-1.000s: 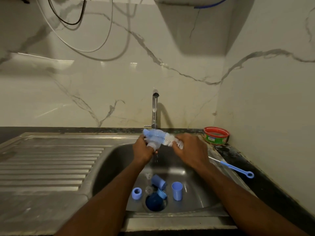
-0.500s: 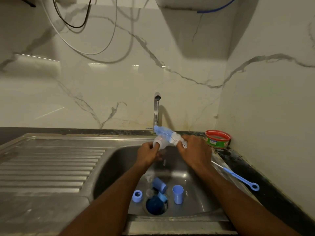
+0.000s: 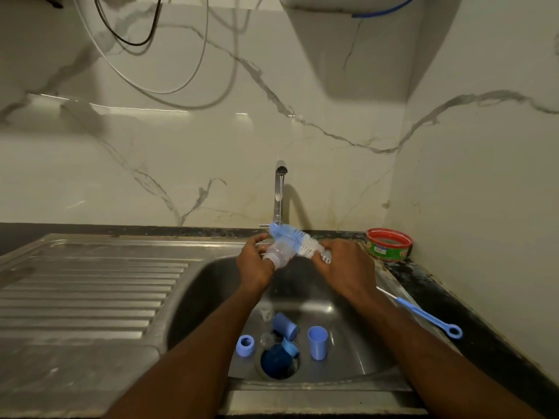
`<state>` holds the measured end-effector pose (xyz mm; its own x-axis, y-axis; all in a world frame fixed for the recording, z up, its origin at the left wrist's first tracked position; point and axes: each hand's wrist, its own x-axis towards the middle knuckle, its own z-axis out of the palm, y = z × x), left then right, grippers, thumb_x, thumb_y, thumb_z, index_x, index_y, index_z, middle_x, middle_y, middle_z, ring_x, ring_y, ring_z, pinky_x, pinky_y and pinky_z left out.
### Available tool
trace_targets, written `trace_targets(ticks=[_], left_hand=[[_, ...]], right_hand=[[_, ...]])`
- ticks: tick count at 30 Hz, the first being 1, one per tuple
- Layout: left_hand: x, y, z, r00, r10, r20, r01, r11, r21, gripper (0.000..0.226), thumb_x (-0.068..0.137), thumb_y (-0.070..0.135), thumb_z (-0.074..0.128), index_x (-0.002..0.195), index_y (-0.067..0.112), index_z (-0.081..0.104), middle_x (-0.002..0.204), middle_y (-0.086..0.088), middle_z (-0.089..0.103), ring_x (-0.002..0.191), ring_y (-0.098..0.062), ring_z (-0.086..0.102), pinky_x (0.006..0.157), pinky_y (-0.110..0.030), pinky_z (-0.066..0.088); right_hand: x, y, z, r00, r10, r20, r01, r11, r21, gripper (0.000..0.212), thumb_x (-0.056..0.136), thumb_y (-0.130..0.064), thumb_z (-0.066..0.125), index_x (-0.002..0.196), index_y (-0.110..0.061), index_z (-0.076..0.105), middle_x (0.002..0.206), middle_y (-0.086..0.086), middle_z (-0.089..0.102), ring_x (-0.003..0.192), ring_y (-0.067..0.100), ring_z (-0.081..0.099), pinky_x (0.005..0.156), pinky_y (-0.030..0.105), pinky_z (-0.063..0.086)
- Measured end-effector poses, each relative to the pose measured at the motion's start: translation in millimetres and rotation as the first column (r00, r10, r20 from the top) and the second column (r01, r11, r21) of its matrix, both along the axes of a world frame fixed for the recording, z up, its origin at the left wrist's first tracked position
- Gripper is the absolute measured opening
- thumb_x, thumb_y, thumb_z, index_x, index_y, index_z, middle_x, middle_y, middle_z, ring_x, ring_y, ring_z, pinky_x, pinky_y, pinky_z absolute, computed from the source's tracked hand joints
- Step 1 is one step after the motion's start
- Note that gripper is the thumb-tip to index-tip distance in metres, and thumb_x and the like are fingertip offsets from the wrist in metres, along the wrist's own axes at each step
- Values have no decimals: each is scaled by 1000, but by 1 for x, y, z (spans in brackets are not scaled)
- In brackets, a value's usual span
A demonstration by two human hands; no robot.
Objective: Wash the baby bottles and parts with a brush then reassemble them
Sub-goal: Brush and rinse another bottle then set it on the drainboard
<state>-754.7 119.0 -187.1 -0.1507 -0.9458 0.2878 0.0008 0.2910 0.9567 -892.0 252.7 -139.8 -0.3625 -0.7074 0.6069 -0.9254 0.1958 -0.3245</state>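
Holding the brush (image 3: pixel 295 239) lower now, right hand (image 3: pixel 344 264) beside nipple (image 3: pixel 279 254)

White marble-patterned walls (image 3: pixel 302 95) with grey veins met in a corner above a dark stone counter (image 3: pixel 435 297), cables (image 3: pixel 157 86) looped across the glossy back wall, and a stainless drainboard (image 3: pixel 84 294) gleamed dully under dim light.

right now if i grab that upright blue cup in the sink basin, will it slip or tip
Probably light: the blue cup looks like thin hollow plastic. It may tip easily, being taller than wide and standing on the sink floor where it slopes toward the drain. Likely slippery too, since the tap is running and the basin looks wet.
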Motion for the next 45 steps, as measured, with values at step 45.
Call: trace_targets(ticks=[45], left_hand=[[-4,2,-5,991,-129,45,126,990,63,42,94,13,70,129,18,50,118,-13,65,86,-24,74,68,-35,64]], right_hand=[[-4,-4,-3,998,-60,-16,61,997,42,28,94,-49,59,111,-30,72,94,-4,73,80,17,66,66,32,52]])
